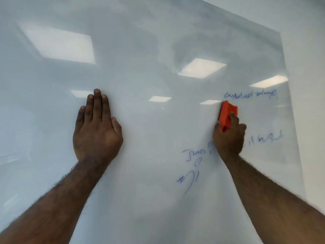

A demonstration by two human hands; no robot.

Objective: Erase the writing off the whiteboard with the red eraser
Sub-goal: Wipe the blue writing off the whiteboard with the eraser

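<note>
A glossy whiteboard (149,50) fills the view. My right hand (228,136) grips the red eraser (227,112) and presses it against the board just below the left end of a blue handwritten line (249,95). More blue writing (269,137) shows to the right of that hand, partly hidden by it. Further blue scribbles (192,154) sit lower, left of my right wrist, with another scrawl (188,178) below them. My left hand (96,127) lies flat on the board, fingers together and pointing up, holding nothing.
The whiteboard's right edge (288,85) runs down the right side, with a plain wall (309,59) beyond it. Ceiling lights reflect in the board's surface. The board's left half carries no writing.
</note>
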